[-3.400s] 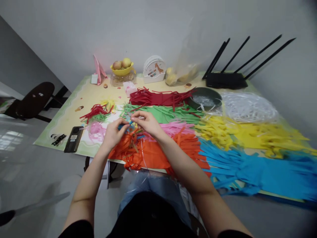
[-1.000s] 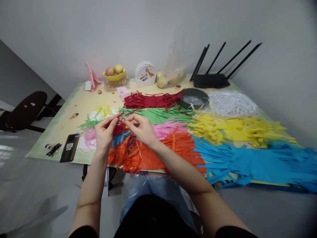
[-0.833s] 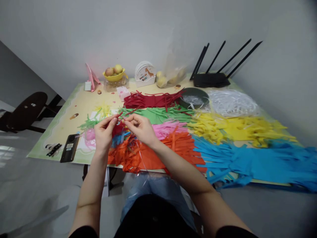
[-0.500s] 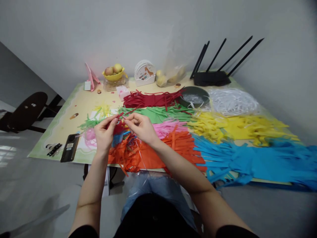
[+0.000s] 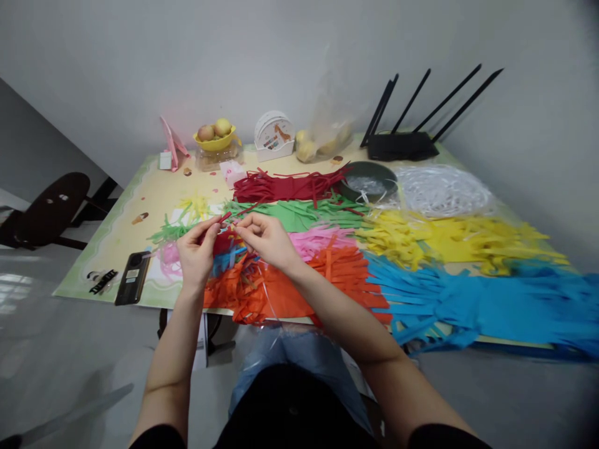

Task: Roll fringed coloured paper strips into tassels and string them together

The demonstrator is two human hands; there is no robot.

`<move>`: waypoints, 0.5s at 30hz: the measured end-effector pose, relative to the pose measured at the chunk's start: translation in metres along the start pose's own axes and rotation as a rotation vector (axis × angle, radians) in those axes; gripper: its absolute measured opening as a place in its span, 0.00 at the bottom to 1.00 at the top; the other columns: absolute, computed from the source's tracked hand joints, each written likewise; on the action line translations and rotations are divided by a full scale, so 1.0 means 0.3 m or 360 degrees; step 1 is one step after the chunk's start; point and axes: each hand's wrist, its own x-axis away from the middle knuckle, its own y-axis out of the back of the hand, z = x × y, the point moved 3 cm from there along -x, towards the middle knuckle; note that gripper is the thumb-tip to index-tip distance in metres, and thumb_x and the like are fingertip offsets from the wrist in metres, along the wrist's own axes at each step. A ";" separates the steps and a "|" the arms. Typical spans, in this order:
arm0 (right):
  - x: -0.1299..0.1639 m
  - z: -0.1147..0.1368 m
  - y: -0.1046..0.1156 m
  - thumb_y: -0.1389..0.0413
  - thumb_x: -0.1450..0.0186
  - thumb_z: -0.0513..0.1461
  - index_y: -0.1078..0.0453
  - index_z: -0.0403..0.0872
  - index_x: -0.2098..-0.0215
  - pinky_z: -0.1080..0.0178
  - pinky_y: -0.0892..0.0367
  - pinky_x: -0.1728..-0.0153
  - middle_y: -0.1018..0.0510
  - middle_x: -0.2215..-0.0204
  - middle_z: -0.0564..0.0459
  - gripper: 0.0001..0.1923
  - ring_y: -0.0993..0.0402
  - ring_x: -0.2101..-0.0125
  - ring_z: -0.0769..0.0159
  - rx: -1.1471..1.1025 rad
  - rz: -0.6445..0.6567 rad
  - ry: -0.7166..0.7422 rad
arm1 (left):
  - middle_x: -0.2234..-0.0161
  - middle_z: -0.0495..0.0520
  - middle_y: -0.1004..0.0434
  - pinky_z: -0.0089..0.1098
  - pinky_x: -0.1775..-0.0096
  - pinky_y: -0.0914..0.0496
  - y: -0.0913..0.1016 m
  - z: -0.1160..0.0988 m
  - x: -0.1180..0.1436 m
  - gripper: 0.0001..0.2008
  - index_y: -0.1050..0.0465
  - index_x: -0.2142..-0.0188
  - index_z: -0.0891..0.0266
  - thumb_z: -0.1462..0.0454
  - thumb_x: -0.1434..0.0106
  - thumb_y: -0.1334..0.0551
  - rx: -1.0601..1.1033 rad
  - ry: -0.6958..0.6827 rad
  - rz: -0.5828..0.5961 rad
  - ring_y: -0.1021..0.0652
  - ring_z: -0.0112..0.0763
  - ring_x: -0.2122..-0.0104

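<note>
Since 3.4 seconds ago both hands have lifted off the orange paper strips (image 5: 299, 287) and the blue piece once held has given way to a red paper strip (image 5: 223, 219). Left hand (image 5: 196, 252) pinches that strip between thumb and forefinger; right hand (image 5: 264, 240) pinches its other end, fingertips nearly touching the left's. Strip sits raised between the two hands, above the table (image 5: 135, 199). Directly beneath the hands lie blue and red scraps, content partly hidden. Beyond the right hand: green strips (image 5: 299, 215), then red strips (image 5: 285, 186). Right of the right hand: pink strips (image 5: 322, 240). Left of the left hand: a phone (image 5: 132, 277).
</note>
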 end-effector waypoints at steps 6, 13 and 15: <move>-0.023 -0.025 -0.005 0.36 0.42 0.53 0.33 0.45 0.61 0.73 0.45 0.84 0.29 0.85 0.64 0.22 0.39 0.86 0.77 -0.0258 0.0094 -0.0147 | 0.63 0.52 0.17 0.34 0.56 0.26 0.004 -0.020 0.014 0.07 0.19 0.60 0.58 0.60 0.35 0.35 -0.0358 -0.0414 0.0086 0.19 0.33 0.62; -0.019 -0.080 0.013 0.33 0.47 0.53 0.30 0.45 0.67 0.73 0.47 0.89 0.29 0.85 0.62 0.23 0.40 0.88 0.78 -0.0319 0.0210 -0.0374 | 0.66 0.54 0.20 0.36 0.56 0.28 -0.011 0.005 0.104 0.05 0.25 0.64 0.58 0.60 0.35 0.37 -0.0594 -0.0440 0.0338 0.21 0.35 0.63; -0.015 -0.075 0.043 0.33 0.46 0.53 0.31 0.47 0.68 0.72 0.48 0.89 0.28 0.83 0.61 0.21 0.40 0.88 0.78 -0.0366 -0.0058 -0.0263 | 0.65 0.55 0.19 0.37 0.56 0.28 0.000 0.034 0.125 0.06 0.24 0.64 0.58 0.60 0.35 0.37 -0.0621 -0.0405 0.0575 0.21 0.37 0.63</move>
